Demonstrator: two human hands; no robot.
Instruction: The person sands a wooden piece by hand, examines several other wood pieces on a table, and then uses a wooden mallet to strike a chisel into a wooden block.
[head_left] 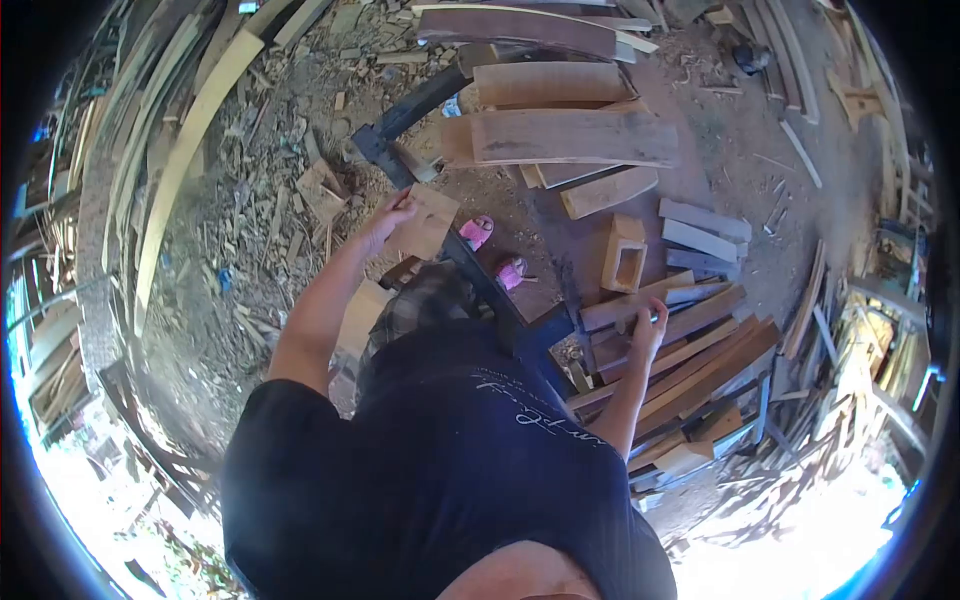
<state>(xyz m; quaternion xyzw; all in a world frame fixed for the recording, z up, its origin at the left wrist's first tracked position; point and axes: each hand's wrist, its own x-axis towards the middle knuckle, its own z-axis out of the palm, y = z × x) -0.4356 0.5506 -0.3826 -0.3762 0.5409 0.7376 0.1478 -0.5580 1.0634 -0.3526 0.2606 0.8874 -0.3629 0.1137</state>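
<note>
My left hand (pixel 390 220) is closed on the edge of a thin, roughly square wooden board (pixel 425 222), held above the dark beam frame (pixel 478 275) in front of my legs. Out to the right, my right hand (pixel 648 328) has its fingers curled together; what they hold, if anything, is too small to make out. Below and beside that hand lie several long wooden boards (pixel 700 318). A small open wooden box (pixel 625 255) stands just beyond it.
Wide planks (pixel 575 137) lie across the dark frame ahead. Short grey boards (pixel 700 243) are stacked at the right. Wood scraps (pixel 275 200) cover the ground on the left, beside a long pale curved-looking strip (pixel 180 180). My feet in pink footwear (pixel 477 232) are between the beams.
</note>
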